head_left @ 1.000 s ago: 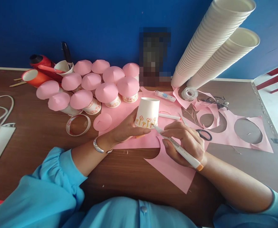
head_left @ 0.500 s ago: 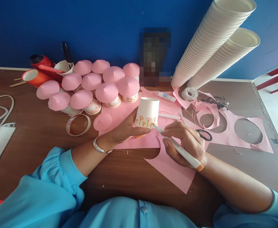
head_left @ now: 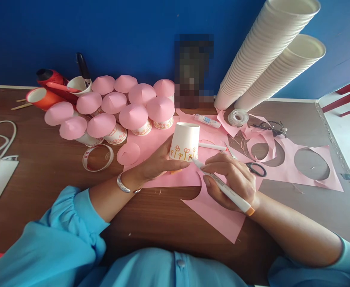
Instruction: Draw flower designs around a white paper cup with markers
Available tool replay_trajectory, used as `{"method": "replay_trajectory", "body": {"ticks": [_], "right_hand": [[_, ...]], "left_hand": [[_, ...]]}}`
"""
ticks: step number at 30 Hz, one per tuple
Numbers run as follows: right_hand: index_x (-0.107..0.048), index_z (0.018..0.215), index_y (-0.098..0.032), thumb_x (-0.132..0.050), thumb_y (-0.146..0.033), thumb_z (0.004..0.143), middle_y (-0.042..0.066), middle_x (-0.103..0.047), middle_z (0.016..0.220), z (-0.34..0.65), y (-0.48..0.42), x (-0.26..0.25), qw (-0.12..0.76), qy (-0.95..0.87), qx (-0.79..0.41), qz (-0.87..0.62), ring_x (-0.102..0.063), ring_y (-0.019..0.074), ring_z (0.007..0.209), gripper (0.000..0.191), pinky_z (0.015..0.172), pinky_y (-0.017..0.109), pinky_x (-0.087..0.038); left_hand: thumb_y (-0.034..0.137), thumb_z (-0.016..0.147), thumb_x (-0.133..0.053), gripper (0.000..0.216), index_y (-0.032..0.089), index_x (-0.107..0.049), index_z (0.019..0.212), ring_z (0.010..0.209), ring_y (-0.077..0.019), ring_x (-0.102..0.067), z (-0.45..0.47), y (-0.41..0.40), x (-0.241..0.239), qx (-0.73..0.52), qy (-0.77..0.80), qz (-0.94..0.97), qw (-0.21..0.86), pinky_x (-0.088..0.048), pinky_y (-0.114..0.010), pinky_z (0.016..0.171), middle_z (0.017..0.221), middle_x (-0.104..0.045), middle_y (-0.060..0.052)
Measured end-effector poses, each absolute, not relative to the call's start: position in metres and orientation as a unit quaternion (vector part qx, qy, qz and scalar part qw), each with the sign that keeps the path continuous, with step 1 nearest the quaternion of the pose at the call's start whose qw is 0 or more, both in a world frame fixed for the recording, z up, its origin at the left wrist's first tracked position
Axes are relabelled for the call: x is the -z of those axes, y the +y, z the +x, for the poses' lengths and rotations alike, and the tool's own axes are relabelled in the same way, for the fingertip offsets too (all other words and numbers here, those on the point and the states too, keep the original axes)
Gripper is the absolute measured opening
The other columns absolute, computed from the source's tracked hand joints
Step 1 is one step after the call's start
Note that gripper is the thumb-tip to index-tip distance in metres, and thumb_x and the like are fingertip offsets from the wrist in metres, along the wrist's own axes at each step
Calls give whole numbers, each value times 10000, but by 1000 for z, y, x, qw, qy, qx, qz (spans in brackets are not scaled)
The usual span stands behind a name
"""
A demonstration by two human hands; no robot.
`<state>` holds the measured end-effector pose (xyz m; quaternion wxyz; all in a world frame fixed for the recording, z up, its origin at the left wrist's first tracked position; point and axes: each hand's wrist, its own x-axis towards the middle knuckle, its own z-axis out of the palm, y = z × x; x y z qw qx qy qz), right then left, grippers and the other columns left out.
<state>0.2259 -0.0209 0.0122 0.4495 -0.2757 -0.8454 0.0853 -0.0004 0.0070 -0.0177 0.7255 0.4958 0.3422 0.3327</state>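
My left hand [head_left: 159, 161] grips a white paper cup [head_left: 186, 135], held upside down with its narrow end up. Small orange and red flowers with stems are drawn in a band round the cup's lower part. In my right hand [head_left: 230, 179] is a white marker pen [head_left: 222, 185] with an orange end, slanted so that its tip meets the flower band near the cup's lower right edge. Under both hands lies a pink paper sheet [head_left: 163, 175]. Left of the cup rests a small pink paper cone [head_left: 128, 154].
Several decorated cups with pink cone tops [head_left: 133, 116] stand at the back left. A tape roll [head_left: 98, 158] lies before them. To the right are a glue stick [head_left: 207, 120], clear tape [head_left: 238, 117], scissors [head_left: 256, 169] and cut pink scraps [head_left: 300, 159]. Two tall stacks of cups [head_left: 264, 56] lean against the wall.
The marker's tip has shifted very slightly left along the cup's lower edge. The cup stays in my left hand, and the whole view has drifted a little.
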Motion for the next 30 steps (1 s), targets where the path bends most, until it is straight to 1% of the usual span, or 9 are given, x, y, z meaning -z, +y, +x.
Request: {"method": "replay_trajectory", "body": {"ticks": [4,6,9,12,15,18,21,26,30], "right_hand": [[-625,1094,-183,-610,-107,953,47,-693,824,227,-21,-13,453,-845,-84,-271,-715,189,714,160,564,311,-591],[-636,1090,-184,-613,-104,946,45,-683,813,227,-20,-13,466,-840,-89,-263,-709,196,701,167,551,322,-589],[-640,1110,-191,-600,-109,957,38,-666,799,227,-21,-14,484,-834,-101,-247,-691,197,686,178,521,330,-580],[-638,1116,-183,-588,-120,975,45,-668,802,227,-21,-15,484,-835,-104,-240,-689,196,696,162,533,332,-589],[-636,1109,-173,-587,-123,983,57,-675,815,227,-21,-16,483,-837,-101,-237,-696,195,717,144,555,326,-597],[-633,1117,-184,-586,-127,988,56,-684,829,227,-20,-15,480,-838,-101,-237,-701,194,731,149,560,325,-604],[-631,1112,-183,-587,-134,990,56,-687,826,227,-20,-14,479,-839,-98,-238,-700,196,727,138,554,330,-602],[-632,1119,-196,-604,-131,978,47,-685,819,227,-19,-13,475,-840,-93,-247,-701,195,713,158,551,331,-601],[-631,1114,-200,-612,-125,969,47,-688,817,227,-19,-13,469,-841,-93,-252,-708,196,713,164,560,329,-607]], "left_hand": [[396,837,-861,591,300,-577,1347,808,-145,-509,0,7,14,-335,339,494,728,-435,-280,667,960,-558,-2],[385,832,-863,560,290,-599,1317,878,-168,-556,1,8,12,-340,334,489,730,-477,-300,731,1000,-596,-14],[360,838,-850,534,298,-611,1312,1104,-234,-615,2,9,12,-355,329,474,736,-524,-366,911,1181,-663,-46],[339,857,-815,553,324,-596,1365,1255,-278,-614,0,10,19,-374,327,445,745,-528,-401,980,1371,-659,-68],[308,871,-790,536,312,-599,1371,1239,-286,-649,-2,10,22,-358,317,421,771,-530,-414,978,1362,-677,-82],[341,841,-826,509,277,-632,1307,1128,-260,-674,-1,9,14,-350,303,414,784,-531,-385,927,1204,-705,-73],[338,770,-897,485,229,-650,1173,982,-203,-655,3,9,3,-347,320,413,779,-520,-355,877,1043,-686,-35],[338,788,-879,461,251,-610,1152,969,-205,-664,5,9,-1,-315,365,412,773,-506,-358,829,1082,-671,-19],[316,801,-858,435,262,-604,1150,974,-215,-657,3,9,4,-331,333,427,773,-497,-359,813,1028,-653,-9]]}}
